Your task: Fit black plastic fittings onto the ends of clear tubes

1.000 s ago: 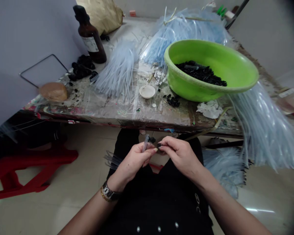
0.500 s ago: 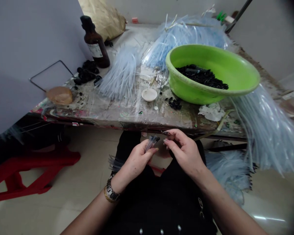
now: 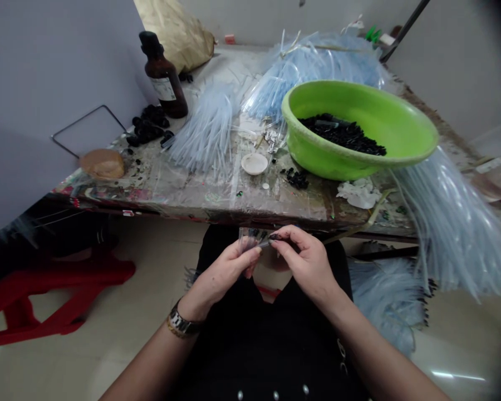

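My left hand [image 3: 225, 270] is closed around a bundle of thin clear plastic tubes [image 3: 247, 239], some with black pieces in their upper ends. The tubes' other ends stick out behind my left wrist. One tube [image 3: 265, 243] slants out of the bundle to the right. At its end, my right hand [image 3: 308, 262] pinches a small black piece [image 3: 274, 236] between thumb and forefinger. The piece seems to touch the tube end; whether it sits inside cannot be made out. Both hands are above my lap, just in front of the table edge.
A green basin [image 3: 359, 161] of small black pieces stands on the worn table [image 3: 171, 192]. Around it lie bundles of clear tubes [image 3: 204, 122], a small white dish [image 3: 254, 164] and loose black pieces [image 3: 297, 178]. A brown bottle [image 3: 166, 83] stands left. A red stool [image 3: 67, 284] is below.
My right hand has moved left with the black piece, up to a tube end. My left hand has shifted slightly left, and one tube now leans out toward the right hand.
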